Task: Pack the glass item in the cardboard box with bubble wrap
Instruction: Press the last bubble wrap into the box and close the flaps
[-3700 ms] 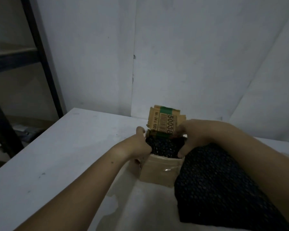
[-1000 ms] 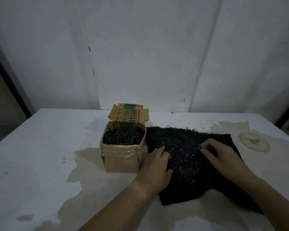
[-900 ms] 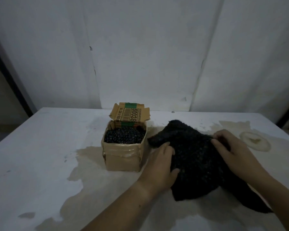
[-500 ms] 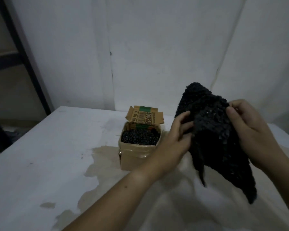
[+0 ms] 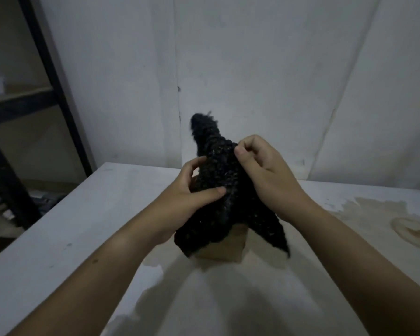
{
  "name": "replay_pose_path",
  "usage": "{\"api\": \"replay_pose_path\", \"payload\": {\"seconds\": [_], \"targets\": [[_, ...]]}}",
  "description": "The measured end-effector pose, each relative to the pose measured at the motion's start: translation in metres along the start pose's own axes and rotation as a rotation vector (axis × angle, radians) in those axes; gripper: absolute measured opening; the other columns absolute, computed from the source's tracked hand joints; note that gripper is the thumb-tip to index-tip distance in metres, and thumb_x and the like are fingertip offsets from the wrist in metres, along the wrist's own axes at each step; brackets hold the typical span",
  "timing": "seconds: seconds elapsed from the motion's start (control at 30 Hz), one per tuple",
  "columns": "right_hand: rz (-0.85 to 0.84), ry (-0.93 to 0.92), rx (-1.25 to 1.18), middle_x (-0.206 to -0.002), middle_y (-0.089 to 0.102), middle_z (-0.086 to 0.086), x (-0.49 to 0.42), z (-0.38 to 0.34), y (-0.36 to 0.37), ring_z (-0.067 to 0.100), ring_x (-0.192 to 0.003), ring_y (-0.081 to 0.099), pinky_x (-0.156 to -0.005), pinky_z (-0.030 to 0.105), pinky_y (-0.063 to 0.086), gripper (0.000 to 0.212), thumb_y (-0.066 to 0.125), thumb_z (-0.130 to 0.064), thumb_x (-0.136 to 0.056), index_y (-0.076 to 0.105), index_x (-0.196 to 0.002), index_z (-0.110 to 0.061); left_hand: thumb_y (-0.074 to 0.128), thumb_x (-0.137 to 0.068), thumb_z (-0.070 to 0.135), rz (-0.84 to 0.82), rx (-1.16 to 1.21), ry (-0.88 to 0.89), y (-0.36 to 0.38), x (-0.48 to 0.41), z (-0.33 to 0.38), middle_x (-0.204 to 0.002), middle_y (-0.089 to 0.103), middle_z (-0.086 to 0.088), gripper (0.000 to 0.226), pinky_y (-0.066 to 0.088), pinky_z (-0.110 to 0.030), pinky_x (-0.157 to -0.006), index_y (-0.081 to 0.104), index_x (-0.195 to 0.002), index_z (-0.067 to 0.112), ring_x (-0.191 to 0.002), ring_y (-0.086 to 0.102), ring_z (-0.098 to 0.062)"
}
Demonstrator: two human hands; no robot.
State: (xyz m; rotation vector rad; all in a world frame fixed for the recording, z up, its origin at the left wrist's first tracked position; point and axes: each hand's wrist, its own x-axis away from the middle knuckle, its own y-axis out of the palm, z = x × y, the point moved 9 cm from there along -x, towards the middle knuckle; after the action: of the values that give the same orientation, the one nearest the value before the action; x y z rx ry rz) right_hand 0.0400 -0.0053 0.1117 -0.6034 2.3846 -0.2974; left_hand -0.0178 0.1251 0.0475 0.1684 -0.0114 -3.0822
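My left grip (image 5: 192, 192) is closed round the black bubble wrap (image 5: 218, 166) from its 9 o'clock side, with the thumb pressed flat across the front and the fingers curled behind. My right grip (image 5: 264, 173) holds the same wrap from 3 o'clock, thumb and forefinger pinching a fold near the top and the other fingers bent.

The wrap is bunched into a rough cone and lifted clear of the bench (image 5: 83, 238). Its peak points to 12 o'clock, one loose corner hangs toward 5 o'clock and another toward 7.

The cardboard box (image 5: 224, 248) stands on the bench at 6 o'clock of the bundle, directly behind and under the hanging wrap. Only its lower front shows, so I cannot tell what lies inside it.

A brown ring stain (image 5: 416, 230) marks the bench at 3 o'clock, well apart from the box. A dark shelving rack (image 5: 58, 93) stands off the bench at 10 o'clock.
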Motion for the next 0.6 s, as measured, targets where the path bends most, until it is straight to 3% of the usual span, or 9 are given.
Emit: {"api": "replay_pose_path", "payload": {"seconds": [0.1, 0.17, 0.23, 0.27, 0.37, 0.47, 0.53, 0.6], "targets": [[-0.061, 0.074, 0.092, -0.080, 0.057, -0.005, -0.003, 0.009, 0.008, 0.005, -0.073, 0.052, -0.070, 0.024, 0.044, 0.040, 0.039, -0.049, -0.101, 0.055, -0.089, -0.014, 0.074, -0.087, 0.022, 0.139, -0.159, 0.034, -0.022, -0.003, 0.006, -0.112, 0.069, 0.010, 0.059, 0.058, -0.024, -0.078, 0.044, -0.135, 0.037, -0.096, 0.069, -0.004], [-0.126, 0.160, 0.132, -0.088, 0.058, 0.007, 0.002, 0.023, 0.014, 0.011, -0.079, 0.055, -0.080, 0.035, 0.046, 0.051, 0.032, -0.053, -0.101, 0.052, -0.090, -0.008, 0.074, -0.086, 0.026, 0.227, -0.529, 0.152, -0.029, -0.003, 0.019, -0.117, 0.061, 0.014, 0.055, 0.055, -0.025, -0.082, 0.043, -0.130, 0.036, -0.098, 0.065, -0.002], [-0.190, 0.232, 0.115, -0.077, 0.058, 0.002, 0.010, 0.033, 0.021, 0.013, -0.073, 0.060, -0.073, 0.038, 0.051, 0.042, 0.039, -0.050, -0.101, 0.052, -0.088, -0.013, 0.075, -0.082, 0.029, 0.342, -0.887, 0.278, -0.028, 0.001, 0.032, -0.117, 0.058, 0.013, 0.053, 0.052, -0.032, -0.079, 0.045, -0.125, 0.033, -0.097, 0.062, -0.009], [-0.219, 0.245, 0.093, -0.070, 0.058, -0.005, 0.013, 0.035, 0.025, 0.012, -0.067, 0.061, -0.065, 0.033, 0.052, 0.031, 0.049, -0.044, -0.099, 0.054, -0.087, -0.016, 0.076, -0.079, 0.033, 0.394, -0.986, 0.316, -0.029, 0.003, 0.037, -0.112, 0.058, 0.012, 0.052, 0.051, -0.034, -0.075, 0.047, -0.122, 0.033, -0.093, 0.061, -0.011], [-0.239, 0.203, 0.064, -0.066, 0.058, -0.008, 0.014, 0.033, 0.029, 0.012, -0.061, 0.053, -0.058, 0.024, 0.043, 0.015, 0.068, -0.025, -0.090, 0.056, -0.088, -0.016, 0.073, -0.075, 0.047, 0.402, -1.025, 0.326, -0.028, 0.001, 0.037, -0.098, 0.053, 0.013, 0.045, 0.046, -0.034, -0.069, 0.051, -0.111, 0.032, -0.082, 0.059, -0.013], [-0.104, 0.127, 0.102, -0.067, 0.056, -0.002, 0.006, 0.017, 0.010, 0.011, -0.059, 0.047, -0.058, 0.026, 0.040, 0.014, 0.068, -0.020, -0.090, 0.055, -0.088, -0.015, 0.061, -0.071, 0.073, 0.372, -1.085, 0.283, -0.024, -0.003, 0.031, -0.099, 0.051, 0.013, 0.058, 0.044, -0.035, -0.078, 0.053, -0.114, 0.035, -0.084, 0.055, -0.010], [-0.006, -0.020, 0.301, -0.068, 0.055, -0.008, 0.001, -0.004, -0.009, 0.007, -0.058, 0.047, -0.058, 0.024, 0.040, 0.015, 0.067, -0.026, -0.090, 0.053, -0.087, -0.021, 0.045, -0.070, 0.087, 0.371, -1.040, 0.277, -0.027, -0.003, 0.035, -0.097, 0.049, 0.015, 0.066, 0.044, -0.035, -0.080, 0.054, -0.114, 0.039, -0.084, 0.054, -0.009], [0.026, -0.182, 0.556, -0.070, 0.053, -0.011, 0.001, -0.027, -0.016, 0.007, -0.064, 0.050, -0.059, 0.023, 0.040, 0.017, 0.065, -0.036, -0.089, 0.051, -0.086, -0.027, 0.030, -0.079, 0.085, 0.352, -0.986, 0.311, -0.029, -0.003, 0.043, -0.093, 0.047, 0.014, 0.062, 0.045, -0.038, -0.082, 0.057, -0.111, 0.040, -0.082, 0.054, -0.005]]}}
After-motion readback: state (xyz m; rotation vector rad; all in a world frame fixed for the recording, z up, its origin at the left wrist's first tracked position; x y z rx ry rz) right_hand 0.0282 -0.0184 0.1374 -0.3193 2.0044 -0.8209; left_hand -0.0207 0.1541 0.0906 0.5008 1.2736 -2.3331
